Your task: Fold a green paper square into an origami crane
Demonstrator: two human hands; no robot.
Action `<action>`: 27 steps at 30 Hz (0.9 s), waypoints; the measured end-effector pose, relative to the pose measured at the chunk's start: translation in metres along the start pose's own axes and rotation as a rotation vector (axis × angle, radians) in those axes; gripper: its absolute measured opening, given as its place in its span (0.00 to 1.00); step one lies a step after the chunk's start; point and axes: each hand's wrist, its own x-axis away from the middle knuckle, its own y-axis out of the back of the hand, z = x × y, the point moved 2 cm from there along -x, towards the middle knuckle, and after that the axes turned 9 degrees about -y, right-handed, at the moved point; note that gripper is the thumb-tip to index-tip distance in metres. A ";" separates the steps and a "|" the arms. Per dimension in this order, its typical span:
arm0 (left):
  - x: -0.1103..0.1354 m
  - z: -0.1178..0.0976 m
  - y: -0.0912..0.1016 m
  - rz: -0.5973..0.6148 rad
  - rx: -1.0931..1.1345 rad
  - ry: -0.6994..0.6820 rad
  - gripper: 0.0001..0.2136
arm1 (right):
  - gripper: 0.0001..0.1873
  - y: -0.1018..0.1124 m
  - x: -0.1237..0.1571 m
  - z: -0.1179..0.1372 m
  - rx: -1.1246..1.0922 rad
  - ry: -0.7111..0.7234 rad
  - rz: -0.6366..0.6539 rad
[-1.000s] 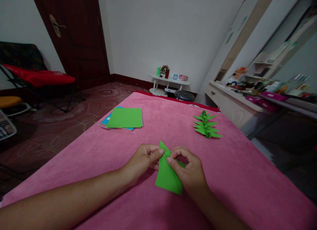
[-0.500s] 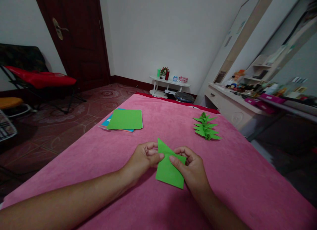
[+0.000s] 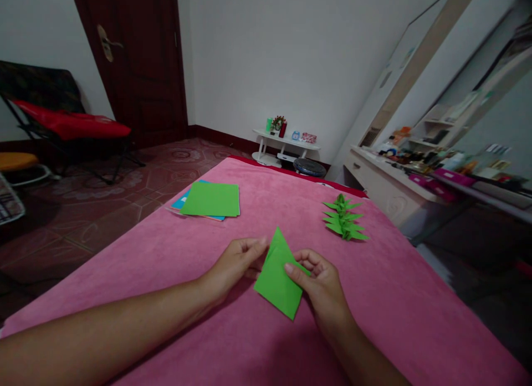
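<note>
This place seems to be a room in a home. There is a dark door (image 3: 141, 65), a red folding chair (image 3: 77, 124), a patterned tile floor (image 3: 174, 158), and a small white table (image 3: 291, 142) with flowers (image 3: 278, 122). On the right, a dresser (image 3: 384, 178) carries bottles (image 3: 456, 160) and other small things.

Red chair (image 3: 78, 124) near dark door (image 3: 139, 53); white table (image 3: 260, 132) by wall (image 3: 270, 53); cluttered dresser (image 3: 384, 181).

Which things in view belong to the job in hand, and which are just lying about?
Likely in the job:
folded green paper, in the right hand
paper stack
row of folded green pieces
pink cloth beneath

Likely just lying about:
red chair
orange-topped stool
white side table
</note>
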 end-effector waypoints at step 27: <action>0.003 0.003 -0.004 0.109 -0.001 0.042 0.19 | 0.14 0.020 0.013 0.031 1.107 1.065 -0.237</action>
